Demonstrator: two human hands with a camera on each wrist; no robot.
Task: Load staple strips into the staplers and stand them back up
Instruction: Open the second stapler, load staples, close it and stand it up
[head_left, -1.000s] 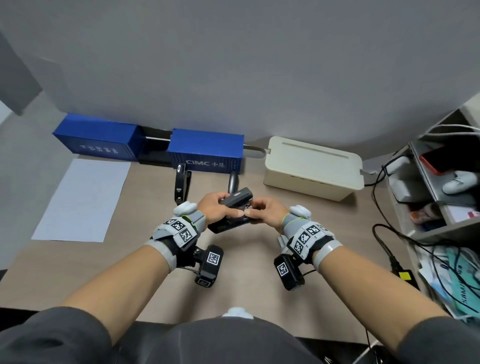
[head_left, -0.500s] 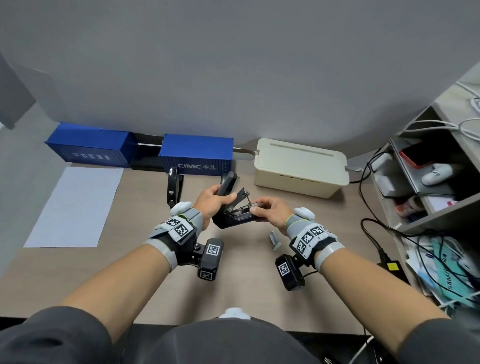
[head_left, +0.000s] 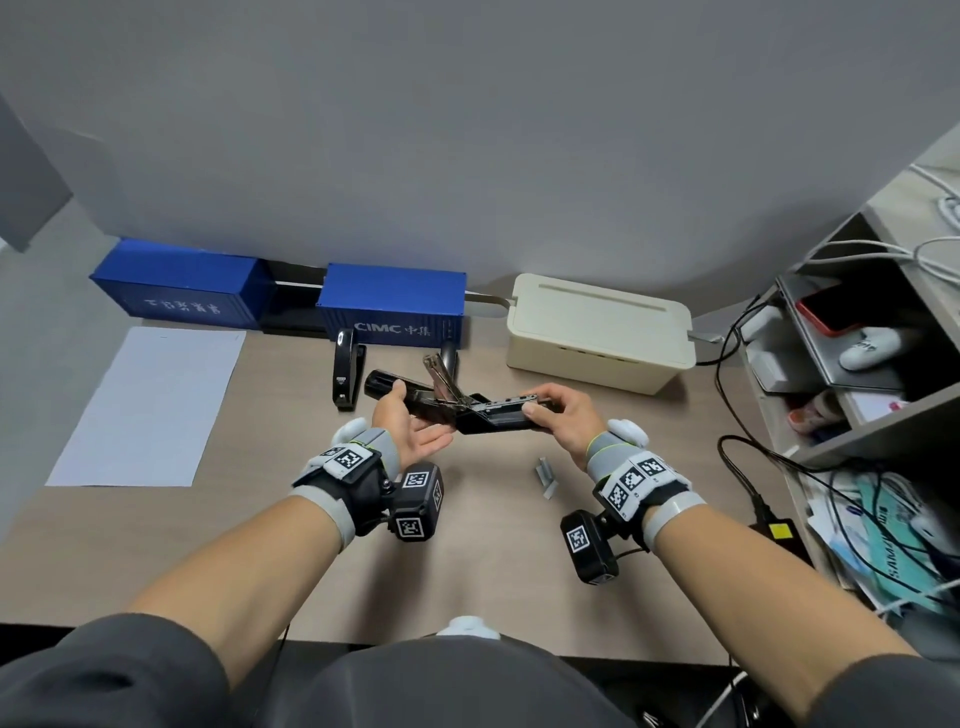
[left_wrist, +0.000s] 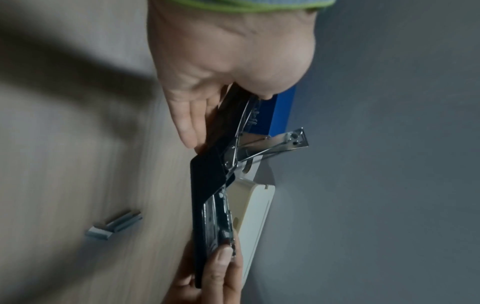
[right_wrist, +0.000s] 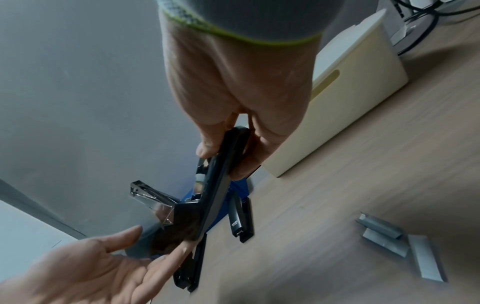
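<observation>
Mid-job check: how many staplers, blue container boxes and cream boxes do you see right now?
Staplers: 3 (open stapler, left standing stapler, right standing stapler)
Blue container boxes: 2 (left blue box, right blue box)
Cream boxes: 1 (cream box)
Total: 6

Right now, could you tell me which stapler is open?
The stapler held between both hands is swung open; the other two staplers stand shut near the blue box.

Left hand (head_left: 410, 431) flat, palm-up; right hand (head_left: 563, 423) curled
</observation>
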